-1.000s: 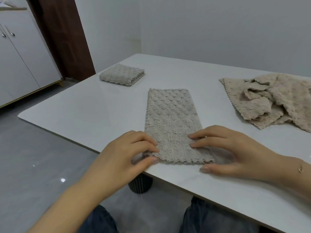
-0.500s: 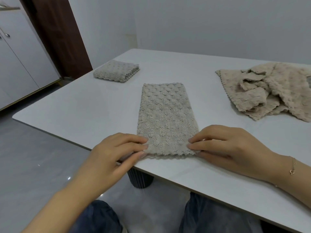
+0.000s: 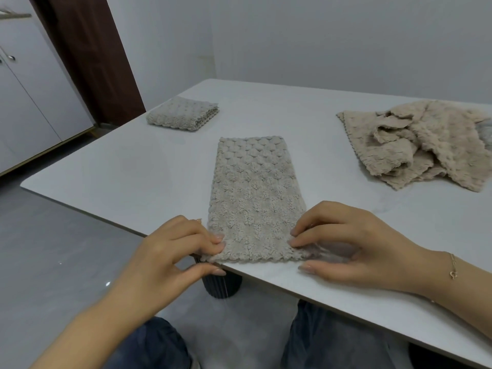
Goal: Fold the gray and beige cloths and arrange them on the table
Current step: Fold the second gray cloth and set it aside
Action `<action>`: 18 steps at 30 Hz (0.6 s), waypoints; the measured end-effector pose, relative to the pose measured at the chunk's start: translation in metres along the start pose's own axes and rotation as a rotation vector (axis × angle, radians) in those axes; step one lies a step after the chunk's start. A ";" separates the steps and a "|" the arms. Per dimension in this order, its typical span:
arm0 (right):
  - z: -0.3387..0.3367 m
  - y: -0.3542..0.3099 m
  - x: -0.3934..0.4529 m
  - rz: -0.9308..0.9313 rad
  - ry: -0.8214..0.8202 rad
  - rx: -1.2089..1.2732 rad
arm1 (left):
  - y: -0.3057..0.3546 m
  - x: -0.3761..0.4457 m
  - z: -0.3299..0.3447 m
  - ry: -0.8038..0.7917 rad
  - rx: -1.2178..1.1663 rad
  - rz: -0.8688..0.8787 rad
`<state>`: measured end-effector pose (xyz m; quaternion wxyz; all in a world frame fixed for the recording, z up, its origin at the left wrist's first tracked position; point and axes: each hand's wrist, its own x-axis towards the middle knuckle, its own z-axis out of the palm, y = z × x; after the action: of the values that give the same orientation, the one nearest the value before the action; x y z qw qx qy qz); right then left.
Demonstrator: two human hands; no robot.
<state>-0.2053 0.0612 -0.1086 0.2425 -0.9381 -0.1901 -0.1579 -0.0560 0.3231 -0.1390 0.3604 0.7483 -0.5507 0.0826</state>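
Note:
A gray cloth [image 3: 253,198], folded into a long strip, lies in the middle of the white table [image 3: 133,171], its near end at the table's front edge. My left hand [image 3: 170,251] pinches the near left corner, fingers on top and thumb below the edge. At the near right corner, my right hand [image 3: 354,243] holds the cloth with curled fingertips on it, thumb flat on the table beside it. A second gray cloth [image 3: 183,114] sits folded into a small square at the far left. Crumpled beige cloths [image 3: 415,145] lie in a heap at the far right.
The table's front edge runs just under my hands, with my knees in jeans [image 3: 319,339] and a dark ribbed table leg [image 3: 222,286] below it. White cabinets [image 3: 29,102] and a brown door frame [image 3: 93,54] stand at the left.
The gray strip has slid toward me, so its near end now reaches the table's front edge. Both hands stayed at its near corners and moved with it.

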 end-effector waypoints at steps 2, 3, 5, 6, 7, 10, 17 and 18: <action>-0.001 -0.002 -0.001 -0.005 -0.014 0.016 | 0.002 0.000 -0.002 -0.001 -0.028 -0.016; -0.001 -0.003 -0.001 -0.010 -0.021 0.020 | 0.002 -0.001 -0.004 -0.007 -0.040 -0.025; -0.001 -0.006 -0.001 -0.022 -0.036 0.017 | 0.006 0.000 -0.008 -0.023 -0.055 -0.047; 0.000 -0.007 -0.001 -0.029 -0.042 0.013 | 0.009 0.000 -0.011 -0.026 -0.072 -0.072; 0.000 -0.008 -0.001 -0.035 -0.047 0.010 | 0.013 0.001 -0.012 -0.025 -0.102 -0.107; 0.000 -0.009 -0.001 -0.061 -0.053 0.001 | 0.022 0.006 -0.015 -0.019 -0.185 -0.208; -0.011 -0.009 0.006 -0.056 0.010 0.005 | 0.036 0.028 -0.024 0.070 -0.412 -0.405; -0.014 -0.009 0.009 -0.041 0.052 0.042 | 0.037 0.034 -0.027 0.073 -0.430 -0.406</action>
<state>-0.2046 0.0640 -0.0903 0.2636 -0.9244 -0.2059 -0.1833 -0.0683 0.3093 -0.0855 0.5394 0.7463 -0.3811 -0.0827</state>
